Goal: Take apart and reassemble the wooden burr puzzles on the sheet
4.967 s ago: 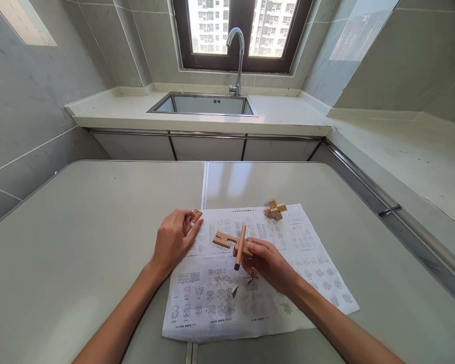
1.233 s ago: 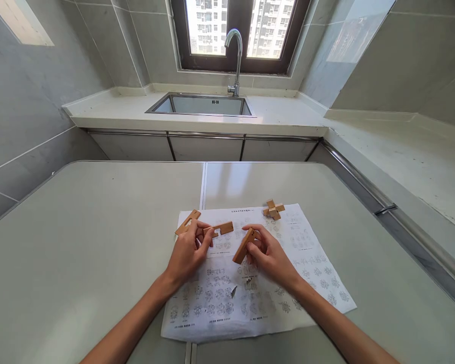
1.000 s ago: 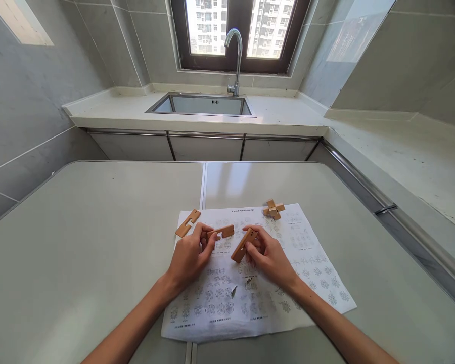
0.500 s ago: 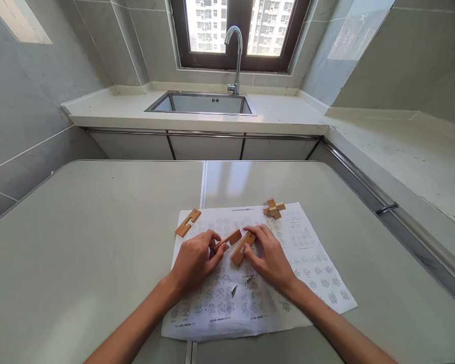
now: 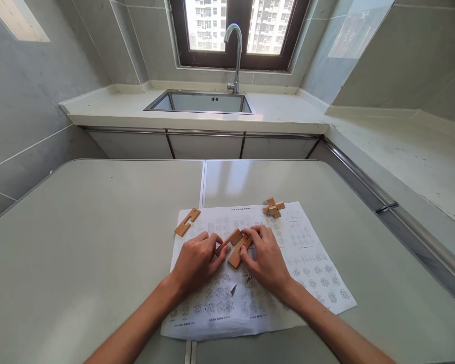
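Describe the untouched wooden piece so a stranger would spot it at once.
On the table before the sink, find the printed sheet. At its far left corner lies a flat, notched wooden piece. It is untouched, unlike the block in the left hand and the bar in the right hand, and not star-shaped like the burr puzzle.

Both bare forearms angled inward, left hand [image 5: 199,258] and right hand [image 5: 267,258] pinching, left fingertips seemingly curled.

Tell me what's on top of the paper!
On the printed sheet sit a cross-shaped wooden puzzle and a notched wooden piece. The left hand holds a second piece, the right hand a third piece. Print under them is hidden.
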Demonstrator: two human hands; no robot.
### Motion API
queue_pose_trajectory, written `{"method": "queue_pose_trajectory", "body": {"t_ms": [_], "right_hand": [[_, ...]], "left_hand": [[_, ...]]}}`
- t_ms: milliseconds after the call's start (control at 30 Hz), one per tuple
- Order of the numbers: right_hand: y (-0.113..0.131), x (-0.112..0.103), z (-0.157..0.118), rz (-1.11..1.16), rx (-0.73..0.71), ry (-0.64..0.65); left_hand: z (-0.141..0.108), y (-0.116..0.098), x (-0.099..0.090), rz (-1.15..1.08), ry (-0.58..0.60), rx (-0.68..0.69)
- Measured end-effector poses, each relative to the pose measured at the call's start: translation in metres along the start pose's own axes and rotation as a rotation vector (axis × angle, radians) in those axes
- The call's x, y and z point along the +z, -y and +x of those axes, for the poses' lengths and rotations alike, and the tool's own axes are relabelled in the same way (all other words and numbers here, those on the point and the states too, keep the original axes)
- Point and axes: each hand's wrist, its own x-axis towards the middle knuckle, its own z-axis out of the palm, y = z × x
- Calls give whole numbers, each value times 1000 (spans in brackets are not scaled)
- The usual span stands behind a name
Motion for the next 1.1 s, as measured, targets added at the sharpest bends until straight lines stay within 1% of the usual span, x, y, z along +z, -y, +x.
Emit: {"method": "queue_pose_trajectory", "body": {"t_ms": [233,333,433,567,667,800,1000,1100], "right_hand": [[2,0,0,-12,12,9],[3,0,0,-1,7,5],[4,1,0,12,1,8],[5,2,0,54,-12,16],[7,1,0,119,-31,44],[10,-2,1,200,-58,89],[12,-2,1,290,-189,171],[13,-1,0,312,-221,190]], "left_hand": [[1,-3,1,81,21,32],[1,-3,0,56,5,39],[2,-6,-3,21,-13,88],[3,-12,-7,-16,-6,139],[3,-13,-7,-15,0,132],[2,-10,-5,5,-16,104],[2,-1,-1,79,-42,75],[3,4,0,129,-67,54]]}}
